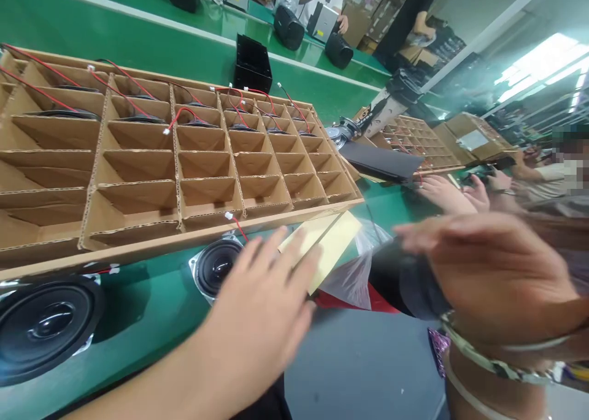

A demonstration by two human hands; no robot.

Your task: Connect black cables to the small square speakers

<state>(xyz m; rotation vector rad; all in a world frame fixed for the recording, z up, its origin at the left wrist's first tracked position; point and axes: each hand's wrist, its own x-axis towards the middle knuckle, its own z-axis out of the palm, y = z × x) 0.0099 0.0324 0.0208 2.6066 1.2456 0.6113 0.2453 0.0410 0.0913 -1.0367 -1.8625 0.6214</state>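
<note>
My left hand (264, 309) reaches over the green table with its fingers spread. Its fingertips lie over a pale yellow sheet (338, 242); whether they touch it I cannot tell. Just left of that hand sits a small round speaker (218, 267) with a red wire and white plug. A larger speaker (50, 325) rests at the lower left. My right hand (501, 273), blurred by motion and with bands at its wrist, is raised at the right. Close to its fingertips is a dark, curved object (407, 279); contact between them is unclear.
A divided cardboard box (207, 190) lies behind the hands, with wired speakers in its far cells. Clear plastic (352, 279) and red material hang by the table edge. Beyond are a black housing (252, 64), a dark grey sheet (381, 159) and co-workers' hands (453, 193).
</note>
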